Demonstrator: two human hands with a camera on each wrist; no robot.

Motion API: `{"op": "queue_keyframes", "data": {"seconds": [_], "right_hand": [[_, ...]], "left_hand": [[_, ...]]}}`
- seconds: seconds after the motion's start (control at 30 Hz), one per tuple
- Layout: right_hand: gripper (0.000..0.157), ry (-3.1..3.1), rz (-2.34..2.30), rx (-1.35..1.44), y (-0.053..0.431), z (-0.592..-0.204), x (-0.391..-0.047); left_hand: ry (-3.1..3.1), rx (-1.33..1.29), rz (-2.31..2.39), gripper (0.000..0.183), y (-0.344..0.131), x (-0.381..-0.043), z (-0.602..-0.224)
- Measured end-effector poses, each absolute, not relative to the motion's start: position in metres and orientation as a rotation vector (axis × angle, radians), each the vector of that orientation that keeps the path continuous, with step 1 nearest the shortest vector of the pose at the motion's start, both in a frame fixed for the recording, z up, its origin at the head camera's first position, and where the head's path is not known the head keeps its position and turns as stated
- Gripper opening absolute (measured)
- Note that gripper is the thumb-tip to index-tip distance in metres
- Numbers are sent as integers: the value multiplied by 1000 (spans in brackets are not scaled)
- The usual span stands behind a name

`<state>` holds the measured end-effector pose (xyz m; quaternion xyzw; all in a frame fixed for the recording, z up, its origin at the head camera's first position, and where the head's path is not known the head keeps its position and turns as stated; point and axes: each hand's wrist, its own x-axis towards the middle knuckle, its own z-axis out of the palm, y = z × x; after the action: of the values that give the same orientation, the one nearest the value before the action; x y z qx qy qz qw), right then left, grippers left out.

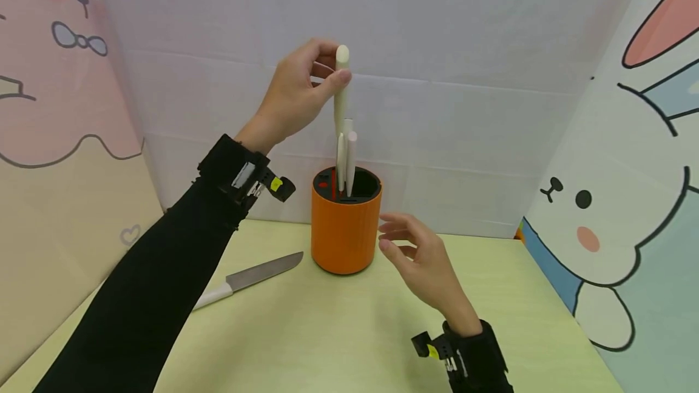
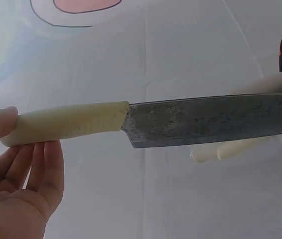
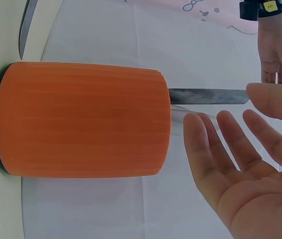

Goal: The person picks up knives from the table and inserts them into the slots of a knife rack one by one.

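Inspector: State what you observe, left first.

Operator: On my remote feed, a loose knife lies on the desk. The left hand pinches the cream handle of an upright knife, blade down at the orange holder; its depth I cannot tell. Beside it stand pale handles.

Inspector: Far right?

Operator: I record the right hand near the holder, fingers parted, slightly bent.
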<state>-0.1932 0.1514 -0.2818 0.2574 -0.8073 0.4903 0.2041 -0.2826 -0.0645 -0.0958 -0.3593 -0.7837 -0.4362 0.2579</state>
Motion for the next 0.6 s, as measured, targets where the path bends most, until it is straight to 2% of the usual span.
{"op": "queue_keyframes", "data": {"seconds": [0.17, 0.43, 0.6], "right_hand": [[37, -2253, 1360, 715, 152, -282, -193], [37, -2261, 1365, 703, 152, -283, -193], [37, -2258, 1370, 708, 152, -284, -194]], "left_hand": [[-2129, -962, -1156, 30, -66, -296, -104], [-2123, -992, -1165, 31, -71, -347, -132], [-2127, -1002, -1167, 31, -73, -359, -146]]}}
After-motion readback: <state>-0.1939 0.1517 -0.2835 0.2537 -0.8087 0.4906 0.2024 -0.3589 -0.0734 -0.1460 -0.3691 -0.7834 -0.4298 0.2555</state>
